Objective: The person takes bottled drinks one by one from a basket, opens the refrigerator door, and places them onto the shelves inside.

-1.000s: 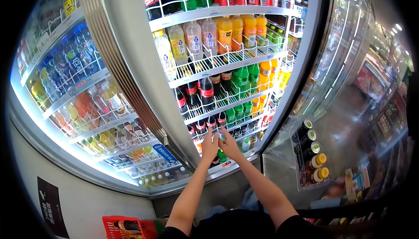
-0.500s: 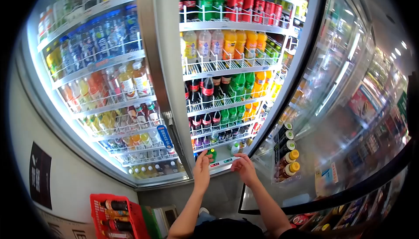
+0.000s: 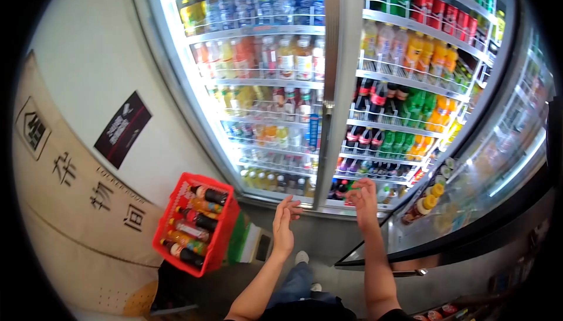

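Both of my hands are raised in front of a drinks fridge and hold nothing. My left hand [image 3: 285,227] has its fingers stretched out, with the fridge's bottom edge behind it. Higher and to the right, my right hand [image 3: 362,201] has loosely bent fingers held apart, in front of the lowest shelves of the right section. Behind it stand cola bottles [image 3: 364,139], green bottles [image 3: 403,144] and orange drink bottles [image 3: 438,114] in rows. To the left of my left hand is a red basket [image 3: 225,236] with several bottles lying in it.
The right glass door [image 3: 457,215] stands open, with yellow-capped bottles [image 3: 422,205] on its near side. The left fridge section [image 3: 258,83] is behind a closed door. A printed curtain [image 3: 76,227] hangs at the left. Boxes [image 3: 246,242] lie beside the basket on the grey floor.
My view has turned left, bringing the whole red basket and the curtain into sight. Both hands stay raised; the right one is now higher than the left and in front of the shelves.
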`<state>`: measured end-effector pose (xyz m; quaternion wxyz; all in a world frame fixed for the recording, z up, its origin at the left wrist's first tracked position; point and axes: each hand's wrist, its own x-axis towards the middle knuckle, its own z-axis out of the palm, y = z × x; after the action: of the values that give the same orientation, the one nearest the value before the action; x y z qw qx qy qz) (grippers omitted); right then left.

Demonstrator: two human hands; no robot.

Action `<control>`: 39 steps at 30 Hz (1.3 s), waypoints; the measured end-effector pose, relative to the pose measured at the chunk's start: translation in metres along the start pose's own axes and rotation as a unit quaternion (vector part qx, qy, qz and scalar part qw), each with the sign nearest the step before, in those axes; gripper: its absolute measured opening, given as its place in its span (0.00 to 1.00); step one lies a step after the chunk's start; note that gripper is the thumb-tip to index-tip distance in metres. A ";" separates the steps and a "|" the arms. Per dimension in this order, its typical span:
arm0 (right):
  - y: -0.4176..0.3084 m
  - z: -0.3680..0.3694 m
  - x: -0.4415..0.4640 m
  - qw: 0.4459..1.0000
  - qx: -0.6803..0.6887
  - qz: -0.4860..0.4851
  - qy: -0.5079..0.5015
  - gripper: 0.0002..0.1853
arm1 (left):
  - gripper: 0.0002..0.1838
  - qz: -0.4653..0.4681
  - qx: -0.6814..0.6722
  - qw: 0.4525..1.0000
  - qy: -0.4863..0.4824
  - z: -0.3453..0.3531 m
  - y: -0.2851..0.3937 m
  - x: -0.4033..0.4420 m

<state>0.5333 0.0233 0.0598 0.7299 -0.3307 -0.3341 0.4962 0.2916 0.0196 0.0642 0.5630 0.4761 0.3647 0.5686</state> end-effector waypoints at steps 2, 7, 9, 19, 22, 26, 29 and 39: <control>0.017 0.004 0.001 0.999 -0.002 0.018 -0.027 0.18 | 0.26 0.010 0.029 0.998 0.050 -0.034 0.018 -0.019; 0.065 0.060 -0.034 0.989 -0.038 0.104 -0.103 0.22 | 0.33 0.018 0.042 0.982 0.181 -0.103 0.034 -0.060; 0.088 0.092 -0.052 0.976 -0.027 0.134 -0.168 0.22 | 0.33 0.001 0.024 0.978 0.206 -0.117 0.028 -0.071; 0.137 0.212 -0.054 0.922 -0.070 0.226 -0.307 0.19 | 0.34 0.062 0.000 0.952 0.299 -0.215 0.064 -0.044; 0.139 0.235 -0.031 0.913 -0.080 0.224 -0.331 0.20 | 0.35 0.038 0.004 0.940 0.338 -0.236 0.067 -0.019; 0.151 0.257 0.007 0.916 -0.075 0.227 -0.324 0.20 | 0.36 0.005 -0.032 0.957 0.288 -0.239 0.054 0.022; 0.164 0.270 0.018 0.925 -0.067 0.218 -0.305 0.20 | 0.36 0.007 -0.040 0.967 0.250 -0.238 0.051 0.037; 0.243 0.340 0.023 0.877 -0.048 0.302 -0.372 0.19 | 0.39 -0.011 -0.032 0.904 0.425 -0.351 0.072 0.000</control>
<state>0.1401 0.1663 0.0548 0.3504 -0.2411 -0.4880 0.7622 -0.0638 0.0554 0.0347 0.3759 0.1665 0.5563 0.7221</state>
